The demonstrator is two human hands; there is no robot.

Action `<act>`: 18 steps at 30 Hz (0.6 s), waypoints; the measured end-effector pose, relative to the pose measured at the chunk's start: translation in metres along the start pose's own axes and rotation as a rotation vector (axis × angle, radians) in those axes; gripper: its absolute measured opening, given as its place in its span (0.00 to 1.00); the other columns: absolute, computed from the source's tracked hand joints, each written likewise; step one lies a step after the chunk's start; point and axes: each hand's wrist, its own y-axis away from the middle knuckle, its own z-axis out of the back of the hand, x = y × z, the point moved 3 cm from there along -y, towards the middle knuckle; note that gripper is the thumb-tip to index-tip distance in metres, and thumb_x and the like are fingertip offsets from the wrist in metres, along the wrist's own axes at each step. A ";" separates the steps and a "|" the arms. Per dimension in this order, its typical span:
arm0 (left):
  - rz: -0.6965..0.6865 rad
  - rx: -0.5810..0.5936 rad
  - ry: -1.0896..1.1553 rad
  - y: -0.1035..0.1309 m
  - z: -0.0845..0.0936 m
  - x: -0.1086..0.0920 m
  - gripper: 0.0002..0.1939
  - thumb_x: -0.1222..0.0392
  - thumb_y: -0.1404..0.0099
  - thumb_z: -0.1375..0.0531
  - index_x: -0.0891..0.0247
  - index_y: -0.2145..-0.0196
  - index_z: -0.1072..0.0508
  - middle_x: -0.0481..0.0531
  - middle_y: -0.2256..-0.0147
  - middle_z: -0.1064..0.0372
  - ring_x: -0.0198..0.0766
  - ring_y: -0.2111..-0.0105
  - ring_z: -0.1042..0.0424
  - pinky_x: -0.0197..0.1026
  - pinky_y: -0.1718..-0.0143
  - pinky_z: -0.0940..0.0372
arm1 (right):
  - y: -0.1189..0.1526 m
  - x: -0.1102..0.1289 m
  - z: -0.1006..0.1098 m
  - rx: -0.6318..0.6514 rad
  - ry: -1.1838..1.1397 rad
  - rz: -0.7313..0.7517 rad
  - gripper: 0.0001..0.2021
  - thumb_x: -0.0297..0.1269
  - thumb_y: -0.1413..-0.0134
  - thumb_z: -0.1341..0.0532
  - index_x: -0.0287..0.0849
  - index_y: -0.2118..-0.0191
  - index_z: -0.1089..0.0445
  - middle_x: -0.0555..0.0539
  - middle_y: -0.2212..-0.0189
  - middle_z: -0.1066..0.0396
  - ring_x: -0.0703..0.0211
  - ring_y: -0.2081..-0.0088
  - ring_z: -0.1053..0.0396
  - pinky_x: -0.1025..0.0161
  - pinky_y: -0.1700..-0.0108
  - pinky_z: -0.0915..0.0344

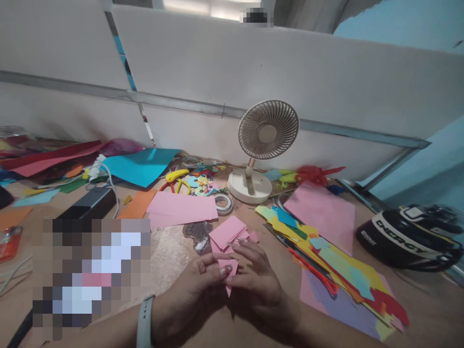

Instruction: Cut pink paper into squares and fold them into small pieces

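Observation:
Between my two hands is a small pink paper point(228, 279) folded to a pointed shape, its tip facing down toward me. The thumb of my left hand point(197, 280) presses on its face, with the fingers closed behind it. My right hand point(259, 278) pinches the paper's right edge; part of the paper is hidden by these fingers. Just beyond my fingertips lies a small stack of pink paper pieces point(228, 232). A grey, crumpled-looking patch point(197, 234) is left of that stack.
A white desk fan point(268, 130) stands at the back. Tape rolls point(224, 205), yellow-handled scissors point(177, 180) and pink sheets point(181, 208) lie before it. Coloured paper strips point(326, 261) with an orange-red cutter point(315, 273) spread to the right, near a black "ENERGY" bottle point(409, 237). A blurred-out area covers the left.

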 end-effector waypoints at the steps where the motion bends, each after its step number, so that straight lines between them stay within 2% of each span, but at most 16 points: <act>1: 0.001 0.008 0.000 0.000 -0.001 -0.001 0.13 0.63 0.41 0.29 0.67 0.58 0.20 0.58 0.64 0.25 0.37 0.66 0.26 0.36 0.62 0.35 | 0.001 -0.002 -0.001 0.005 0.001 0.020 0.14 0.35 0.39 0.39 0.55 0.49 0.28 0.48 0.36 0.41 0.49 0.37 0.43 0.49 0.36 0.43; 5: 0.003 0.016 -0.031 0.000 -0.004 -0.003 0.16 0.62 0.42 0.28 0.66 0.56 0.20 0.59 0.63 0.24 0.39 0.64 0.25 0.38 0.59 0.34 | 0.003 -0.005 -0.002 -0.002 -0.005 0.014 0.14 0.31 0.39 0.40 0.56 0.51 0.26 0.50 0.37 0.38 0.50 0.35 0.45 0.49 0.37 0.40; 10: 0.006 -0.004 -0.088 0.001 -0.003 -0.003 0.17 0.61 0.42 0.28 0.67 0.55 0.20 0.61 0.63 0.24 0.43 0.64 0.24 0.43 0.57 0.32 | 0.001 -0.003 0.002 0.024 -0.078 -0.051 0.12 0.37 0.39 0.37 0.57 0.51 0.25 0.49 0.38 0.37 0.50 0.36 0.43 0.50 0.38 0.37; 14: 0.001 0.002 -0.097 0.001 -0.001 -0.003 0.15 0.61 0.41 0.29 0.68 0.56 0.19 0.60 0.64 0.24 0.40 0.65 0.25 0.40 0.59 0.32 | -0.001 -0.003 0.003 -0.018 -0.137 -0.137 0.08 0.39 0.38 0.37 0.56 0.55 0.22 0.47 0.41 0.33 0.49 0.38 0.39 0.50 0.39 0.35; 18: -0.007 -0.035 -0.104 0.000 0.002 -0.002 0.19 0.62 0.45 0.26 0.69 0.56 0.20 0.60 0.65 0.23 0.37 0.68 0.25 0.37 0.61 0.33 | -0.002 -0.004 -0.002 -0.069 -0.189 -0.150 0.05 0.41 0.39 0.35 0.57 0.60 0.21 0.49 0.46 0.28 0.52 0.39 0.38 0.51 0.40 0.35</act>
